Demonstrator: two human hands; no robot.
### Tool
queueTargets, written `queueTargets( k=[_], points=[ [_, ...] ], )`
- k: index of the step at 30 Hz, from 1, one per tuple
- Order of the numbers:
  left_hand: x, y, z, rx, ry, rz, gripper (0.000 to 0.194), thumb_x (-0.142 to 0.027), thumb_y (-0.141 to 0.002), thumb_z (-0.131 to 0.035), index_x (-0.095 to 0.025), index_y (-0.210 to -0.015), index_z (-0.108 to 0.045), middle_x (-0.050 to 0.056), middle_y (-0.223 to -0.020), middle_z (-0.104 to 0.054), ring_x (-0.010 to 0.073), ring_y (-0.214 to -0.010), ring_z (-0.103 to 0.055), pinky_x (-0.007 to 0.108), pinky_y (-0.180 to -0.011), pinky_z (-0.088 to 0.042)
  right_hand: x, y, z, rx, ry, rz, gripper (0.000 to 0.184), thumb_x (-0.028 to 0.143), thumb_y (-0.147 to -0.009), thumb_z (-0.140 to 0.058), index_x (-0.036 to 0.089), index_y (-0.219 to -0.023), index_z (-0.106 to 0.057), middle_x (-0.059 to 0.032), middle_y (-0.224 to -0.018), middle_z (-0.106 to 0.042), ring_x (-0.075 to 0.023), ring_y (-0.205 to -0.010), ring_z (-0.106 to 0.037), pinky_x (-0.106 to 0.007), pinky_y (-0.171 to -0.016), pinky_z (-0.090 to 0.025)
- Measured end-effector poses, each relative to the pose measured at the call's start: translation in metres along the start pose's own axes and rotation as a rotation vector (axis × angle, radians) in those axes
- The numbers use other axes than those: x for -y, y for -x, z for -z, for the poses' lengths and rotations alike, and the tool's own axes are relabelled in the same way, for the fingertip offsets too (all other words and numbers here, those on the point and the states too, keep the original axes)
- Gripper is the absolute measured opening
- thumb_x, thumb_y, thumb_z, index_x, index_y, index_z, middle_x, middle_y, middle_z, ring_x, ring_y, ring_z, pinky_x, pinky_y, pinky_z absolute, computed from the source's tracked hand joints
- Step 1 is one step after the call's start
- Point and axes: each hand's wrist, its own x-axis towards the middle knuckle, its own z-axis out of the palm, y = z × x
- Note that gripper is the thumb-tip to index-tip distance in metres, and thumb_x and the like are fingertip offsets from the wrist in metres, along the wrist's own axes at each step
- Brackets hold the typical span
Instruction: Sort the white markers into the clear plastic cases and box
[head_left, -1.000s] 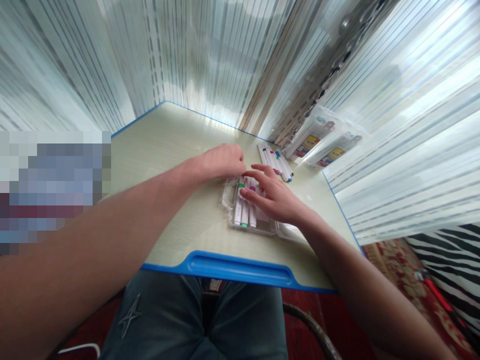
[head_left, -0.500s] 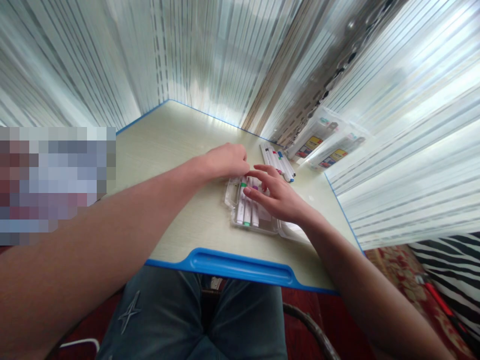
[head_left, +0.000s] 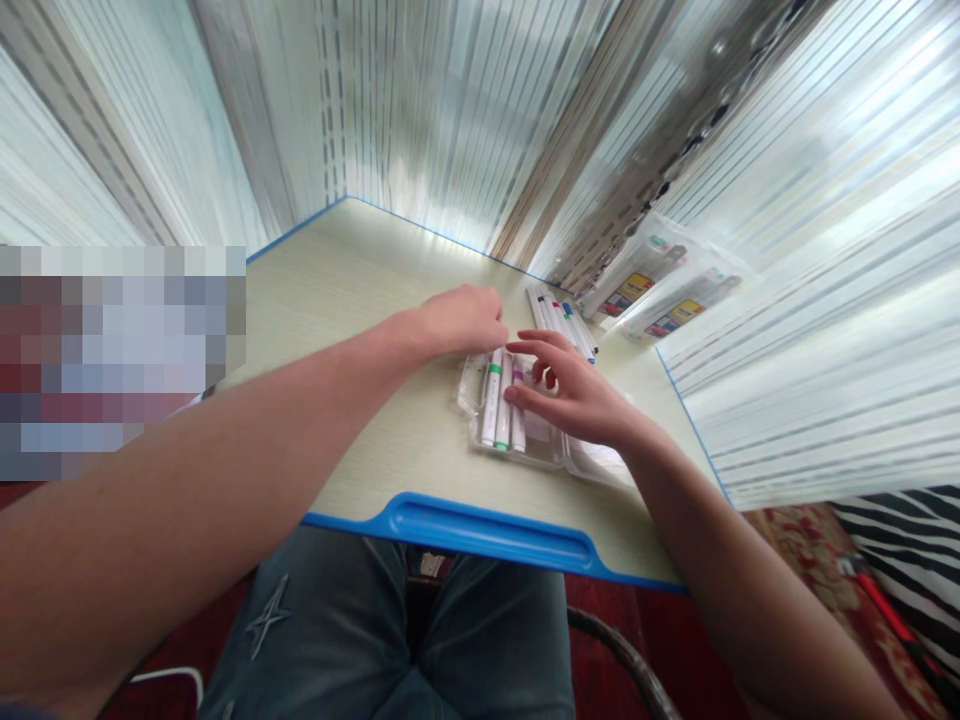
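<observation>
A clear plastic marker case (head_left: 474, 420) lies open on the table, its lid folded out to the right under my right wrist. Three white markers lie side by side in it, among them a green-banded marker (head_left: 491, 410) and a purple-banded marker (head_left: 518, 425). My left hand (head_left: 466, 320) is curled at the far edge of the case, by the markers' upper ends; its fingertips are hidden. Over the case's right half is my right hand (head_left: 570, 390), fingers apart, its thumb tip at the purple-banded marker. Nothing shows in its grasp.
Several loose white markers (head_left: 559, 318) with coloured bands lie behind my right hand. Two clear cases (head_left: 634, 285) with yellow labels stand at the table's back right, against the curtain (head_left: 420, 110). A blue tray edge (head_left: 495, 530) runs along the table front. A blurred patch covers the left.
The whole view has shifted slightly. My right hand has drawn back a little to the right, showing more of the purple-banded marker. My left hand stays curled at the case's far edge.
</observation>
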Motion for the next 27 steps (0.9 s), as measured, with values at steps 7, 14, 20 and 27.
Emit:
queueTargets(
  k=[7, 14, 20, 27],
  points=[
    [-0.0026, 0.0018, 0.0007, -0.011, -0.016, 0.002, 0.038, -0.027, -0.077, -0.052, -0.017, -0.104, -0.077, 0.012, -0.099, -0.077, 0.0244, -0.088, -0.069, 0.028, -0.072, -0.049, -0.0009, 0.0001, 0.0027, 0.024, -0.038, -0.012, 0.055, 0.049, -0.086, -0.07, 0.02, -0.132, -0.062, -0.016, -0.146, -0.05, -0.0245, -0.106, -0.061, -0.044, -0.092, -0.055],
    [-0.0016, -0.0003, -0.001, -0.018, -0.028, -0.002, 0.036, -0.027, -0.076, -0.052, -0.018, -0.101, -0.077, 0.012, -0.097, -0.077, 0.0243, -0.085, -0.069, 0.029, -0.07, -0.049, 0.0001, 0.0007, 0.0009, 0.01, -0.039, -0.033, 0.055, 0.047, -0.085, -0.071, 0.018, -0.131, -0.062, -0.0156, -0.144, -0.051, -0.024, -0.105, -0.061, -0.042, -0.091, -0.055],
    [-0.0028, 0.0003, -0.0007, -0.02, -0.042, 0.0, 0.037, -0.027, -0.077, -0.053, -0.018, -0.103, -0.077, 0.012, -0.1, -0.077, 0.0241, -0.089, -0.069, 0.028, -0.073, -0.05, 0.0001, 0.0007, -0.0009, 0.012, 0.002, -0.005, 0.055, 0.048, -0.089, -0.066, 0.017, -0.134, -0.06, -0.0165, -0.145, -0.051, -0.028, -0.114, -0.06, -0.045, -0.093, -0.053],
    [-0.0049, 0.0024, -0.0001, -0.021, -0.061, 0.0, 0.037, -0.029, -0.078, -0.052, -0.018, -0.104, -0.076, 0.013, -0.1, -0.077, 0.0249, -0.09, -0.07, 0.029, -0.072, -0.05, 0.001, -0.0006, -0.0026, -0.013, 0.004, 0.007, 0.053, 0.049, -0.091, -0.063, 0.016, -0.133, -0.06, -0.0161, -0.14, -0.055, -0.0279, -0.11, -0.062, -0.044, -0.09, -0.054]
  ],
)
